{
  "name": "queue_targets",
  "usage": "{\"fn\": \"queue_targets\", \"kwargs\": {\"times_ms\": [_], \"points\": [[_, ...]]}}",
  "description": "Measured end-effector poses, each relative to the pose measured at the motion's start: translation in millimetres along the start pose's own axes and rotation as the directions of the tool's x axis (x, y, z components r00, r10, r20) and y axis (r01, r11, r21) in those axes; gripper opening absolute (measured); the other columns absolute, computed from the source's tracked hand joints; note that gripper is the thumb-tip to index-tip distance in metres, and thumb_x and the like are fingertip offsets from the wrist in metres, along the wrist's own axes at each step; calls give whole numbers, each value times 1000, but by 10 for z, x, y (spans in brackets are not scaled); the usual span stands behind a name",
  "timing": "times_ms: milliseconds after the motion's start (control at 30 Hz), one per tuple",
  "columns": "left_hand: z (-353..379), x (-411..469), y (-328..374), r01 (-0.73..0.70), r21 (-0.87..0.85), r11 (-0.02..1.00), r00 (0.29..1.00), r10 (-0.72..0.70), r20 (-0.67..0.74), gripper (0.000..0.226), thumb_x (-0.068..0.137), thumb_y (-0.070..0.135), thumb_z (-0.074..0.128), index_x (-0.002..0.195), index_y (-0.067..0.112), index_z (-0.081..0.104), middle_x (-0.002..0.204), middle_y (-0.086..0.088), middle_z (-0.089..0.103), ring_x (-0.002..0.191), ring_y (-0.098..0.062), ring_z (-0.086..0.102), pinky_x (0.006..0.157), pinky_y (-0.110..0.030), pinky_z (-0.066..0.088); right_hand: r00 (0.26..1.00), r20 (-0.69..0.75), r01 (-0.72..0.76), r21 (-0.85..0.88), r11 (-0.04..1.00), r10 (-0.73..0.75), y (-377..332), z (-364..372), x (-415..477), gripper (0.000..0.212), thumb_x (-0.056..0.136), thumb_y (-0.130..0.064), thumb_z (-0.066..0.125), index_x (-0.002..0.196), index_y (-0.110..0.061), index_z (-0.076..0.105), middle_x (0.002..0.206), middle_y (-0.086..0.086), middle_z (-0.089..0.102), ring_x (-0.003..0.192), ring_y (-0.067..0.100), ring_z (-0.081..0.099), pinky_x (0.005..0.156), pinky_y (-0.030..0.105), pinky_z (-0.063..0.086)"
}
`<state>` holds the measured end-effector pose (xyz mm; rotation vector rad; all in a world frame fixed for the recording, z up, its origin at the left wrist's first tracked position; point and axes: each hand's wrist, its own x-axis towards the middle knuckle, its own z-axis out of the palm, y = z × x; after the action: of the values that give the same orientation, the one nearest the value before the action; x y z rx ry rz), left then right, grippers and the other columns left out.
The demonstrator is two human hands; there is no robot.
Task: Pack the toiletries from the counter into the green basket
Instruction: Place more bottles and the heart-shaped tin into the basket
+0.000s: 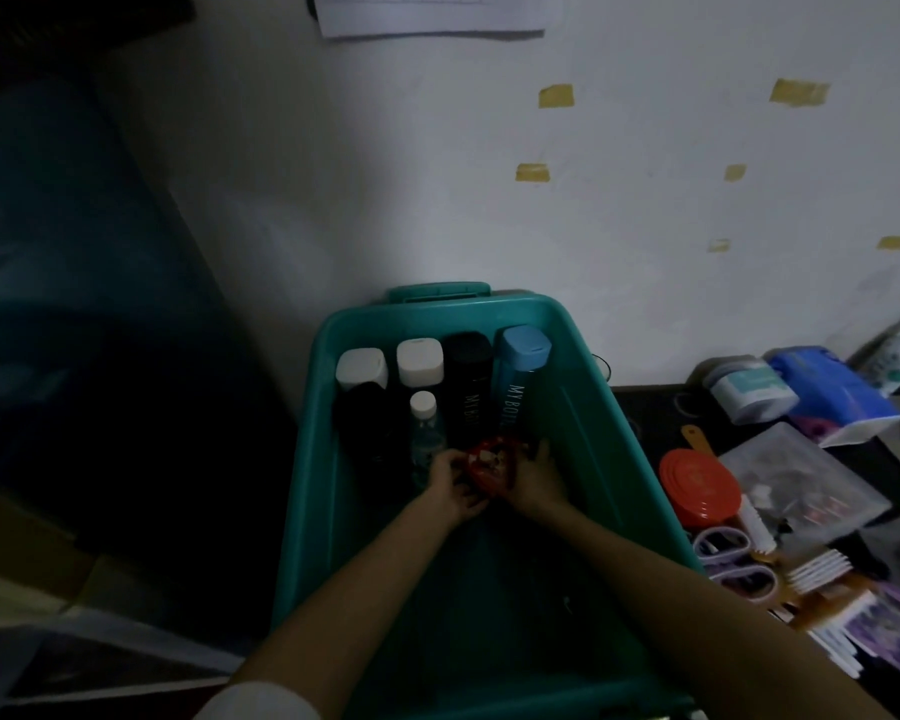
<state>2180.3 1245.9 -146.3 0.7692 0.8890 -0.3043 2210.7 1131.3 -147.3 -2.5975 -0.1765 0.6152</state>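
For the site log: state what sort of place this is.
Likely a dim room at home: bare white wall with tape scraps, green basket of bottles, and a dark counter cluttered with scissors and a clear pouch.

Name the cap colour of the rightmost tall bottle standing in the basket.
Light blue cap, clearest in the head view.

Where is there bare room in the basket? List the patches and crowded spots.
Bare: the near half of the green basket, from the left hand and right hand holding the red packet to the near rim, though dim; a strip between blue bottle and right wall. Crowded: the far end's row of bottles, and the counter around the orange lid and scissors.
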Motion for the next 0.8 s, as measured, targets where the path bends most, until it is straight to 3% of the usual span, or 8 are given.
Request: {"fn": "queue_targets", "kwargs": {"times_ms": [100, 200, 333, 433, 500, 600, 700, 800], "points": [[27, -20, 18, -2, -1, 1000, 1000, 2, 21, 33, 88, 24, 48, 115, 7, 57, 97, -13, 58, 89, -28, 54, 87, -37, 43, 1000, -11, -6, -95, 995, 5, -14, -18, 22, 77, 89, -58, 50, 151, -22, 20, 154, 14, 13, 139, 31, 24, 110, 40, 32], [21, -7, 17, -6, -5, 1000, 1000, 7, 17, 41, 88, 24, 49, 124, 6, 56, 103, -14, 59, 102, -30, 52, 92, -38, 43, 1000, 11, 15, -78, 997, -14, -17, -28, 16, 77, 90, -58, 49, 151, -22, 20, 154, 13, 15, 140, 31, 23, 112, 40, 30], [41, -41, 20, -8, 53, 999, 1000, 8, -6, 43, 90, 22, 46, 130, 7, 53, 116, -16, 58, 92, -28, 55, 89, -38, 41, 998, 50, 36, -65, 997, -33, -7, -43, 16, 75, 92, -56, 47, 152, -22, 16, 155, 18, 11, 142, 34, 18, 115, 41, 24], [42, -79, 19, -1, 131, 991, 999, 6, -42, 41, 94, 19, 42, 132, 7, 50, 134, -16, 52, 121, -31, 49, 97, -40, 38, 997, 68, 47, -74, 996, -42, -12, -54, 52, 72, 92, -57, 46, 151, -23, 22, 154, 17, 16, 140, 34, 22, 115, 40, 25], [66, -95, 10, -8, 151, 988, 999, 16, -49, 39, 98, 17, 38, 133, 4, 48, 137, -17, 50, 127, -32, 46, 93, -40, 40, 995, 68, 84, -100, 992, -77, -48, -89, 69, 65, 92, -56, 45, 147, -23, 33, 152, 14, 28, 137, 32, 31, 113, 38, 28], [193, -77, 13, -103, 203, 974, 993, 112, -31, 37, 100, 7, 38, 133, -5, 47, 132, -24, 53, 119, -36, 53, 91, -37, 46, 988, 71, 143, -130, 981, -135, -126, -212, 76, 46, 93, -44, 52, 131, -19, 56, 135, 14, 53, 121, 30, 51, 102, 35, 42], [310, -153, 21, -253, 451, 856, 961, 275, 16, 33, 96, 6, 46, 127, -3, 55, 105, -21, 62, 77, -27, 61, 64, -28, 50, 983, -47, 173, -59, 983, -176, -209, -397, 64, 29, 88, -26, 61, 112, -13, 67, 115, 14, 65, 105, 28, 62, 88, 35, 51], [386, -244, 97, -420, 554, 719, 900, 409, 150, 36, 95, 8, 46, 129, 7, 56, 115, -19, 64, 95, -29, 62, 76, -30, 49, 937, -234, 267, -2, 964, -260, -279, -636, 2, 34, 84, -14, 62, 118, -15, 66, 119, 10, 63, 109, 25, 60, 92, 33, 48]]}}
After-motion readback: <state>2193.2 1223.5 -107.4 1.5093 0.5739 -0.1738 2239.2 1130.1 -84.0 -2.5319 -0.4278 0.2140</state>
